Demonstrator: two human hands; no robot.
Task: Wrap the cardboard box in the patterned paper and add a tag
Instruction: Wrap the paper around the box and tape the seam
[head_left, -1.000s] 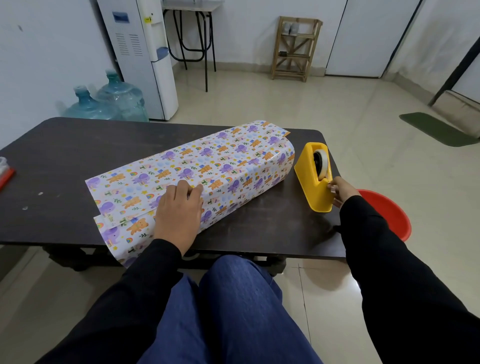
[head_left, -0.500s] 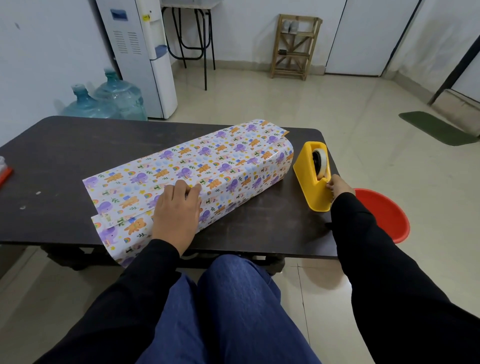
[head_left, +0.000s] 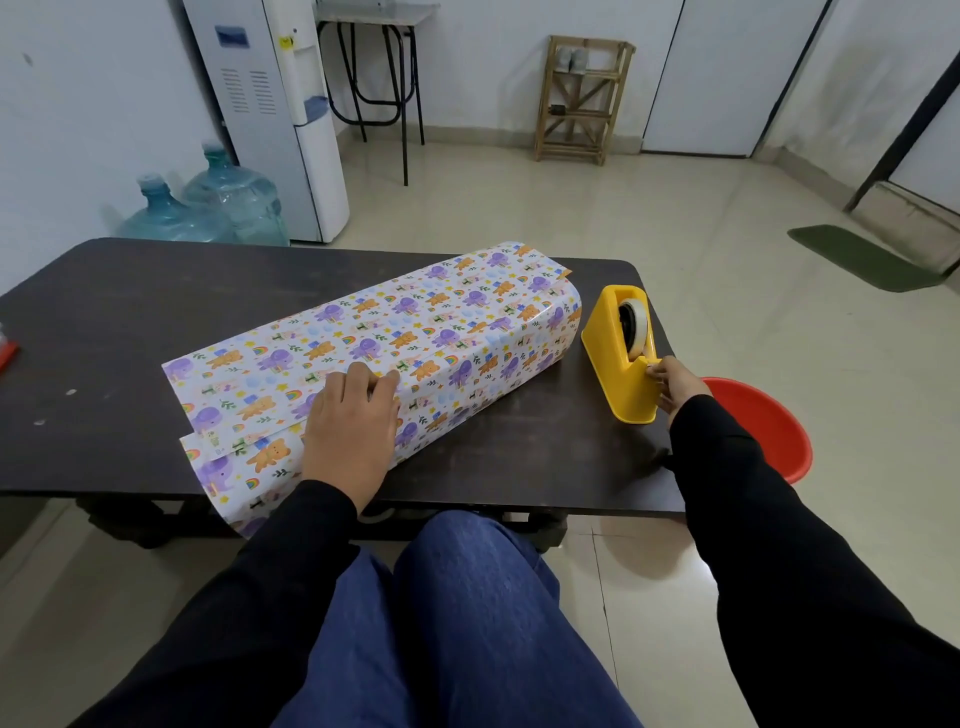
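Now | left hand (head_left: 353, 431) flat on patterned paper (head_left: 363, 343) | right hand (head_left: 675, 384) pinches tape (head_left: 640, 323) at yellow dispenser (head_left: 615, 364)

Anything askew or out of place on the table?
The patterned paper lies diagonally, its loose near end overhanging the table's front edge. The yellow tape dispenser sits close to the right edge. Nothing looks torn or spilled.

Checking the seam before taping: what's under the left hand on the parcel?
The left hand lies flat on the patterned paper, pressing where two paper edges overlap. The seam directly beneath the palm is hidden, and the cardboard box is entirely covered.
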